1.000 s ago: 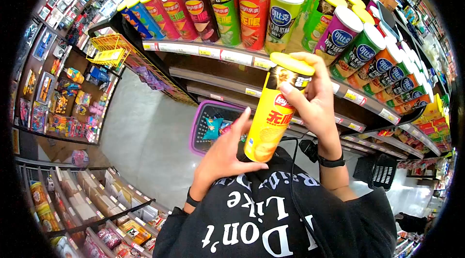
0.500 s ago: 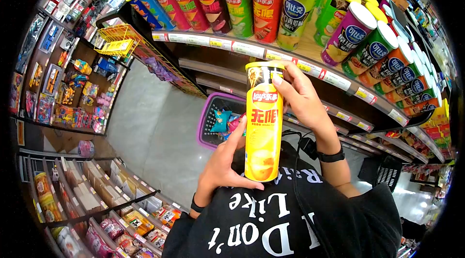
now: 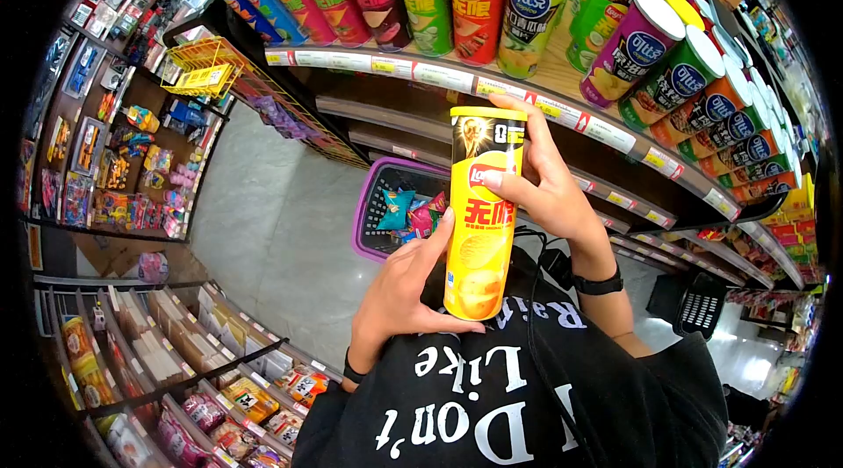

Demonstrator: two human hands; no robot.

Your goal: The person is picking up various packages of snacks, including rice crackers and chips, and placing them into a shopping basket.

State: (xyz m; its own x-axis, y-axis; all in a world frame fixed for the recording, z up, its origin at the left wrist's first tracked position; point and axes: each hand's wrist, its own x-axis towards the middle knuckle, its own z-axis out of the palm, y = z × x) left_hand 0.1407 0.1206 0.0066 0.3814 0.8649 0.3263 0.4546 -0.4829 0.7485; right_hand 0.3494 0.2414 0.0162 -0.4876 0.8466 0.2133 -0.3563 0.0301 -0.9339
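A yellow Lay's chip canister (image 3: pixel 479 231) with a yellow lid is held upright in front of my chest, its printed front towards me. My left hand (image 3: pixel 399 292) grips its lower left side, thumb along the bottom and fingers partly behind it. Around the upper right side wraps my right hand (image 3: pixel 555 183), its thumb lying across the red logo. Behind the canister, on the floor, stands a purple-rimmed shopping basket (image 3: pixel 360 220) with colourful snack packets (image 3: pixel 413 215) inside.
Rows of chip canisters (image 3: pixel 479 16) line the curved shelf (image 3: pixel 439 73) ahead. A yellow wire rack (image 3: pixel 200 73) hangs at its left end. Shelves of packaged goods stand at far left and lower left (image 3: pixel 250 398). A black basket (image 3: pixel 688 306) is on the floor at right.
My right thumb has slid down from near the lid onto the logo. The canister has turned slightly, showing a gold trophy picture near its top.
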